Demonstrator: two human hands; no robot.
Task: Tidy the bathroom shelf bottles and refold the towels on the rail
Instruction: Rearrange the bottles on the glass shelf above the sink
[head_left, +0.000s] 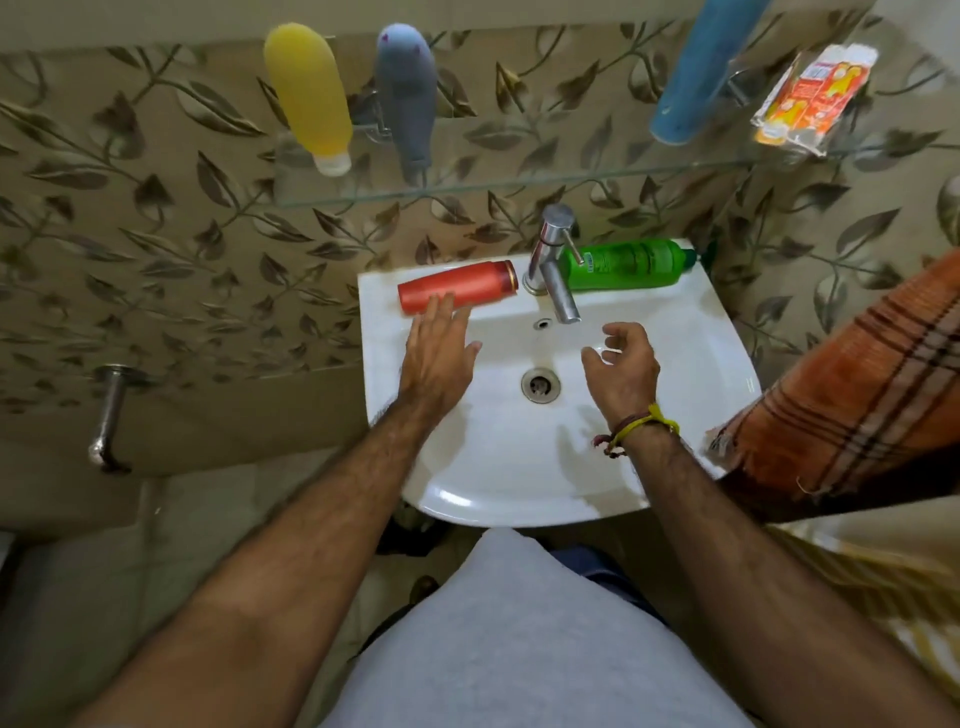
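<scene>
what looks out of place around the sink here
Two bottles lie on their sides on the back ledge of the sink: a red bottle left of the tap and a green bottle right of it, not on the glass shelf.

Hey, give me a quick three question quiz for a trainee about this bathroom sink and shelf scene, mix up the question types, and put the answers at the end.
1. True or false: the red bottle stands upright on the glass shelf.
2. Multiple choice: which bottle lies on the sink ledge to the right of the tap? A) yellow bottle B) green bottle C) grey bottle
3. Fill in: the left hand has its fingertips at the ___ bottle, while the right hand hovers empty over the basin.

Key: 1. False, it lies on its side on the sink ledge. 2. B. 3. red.
</scene>
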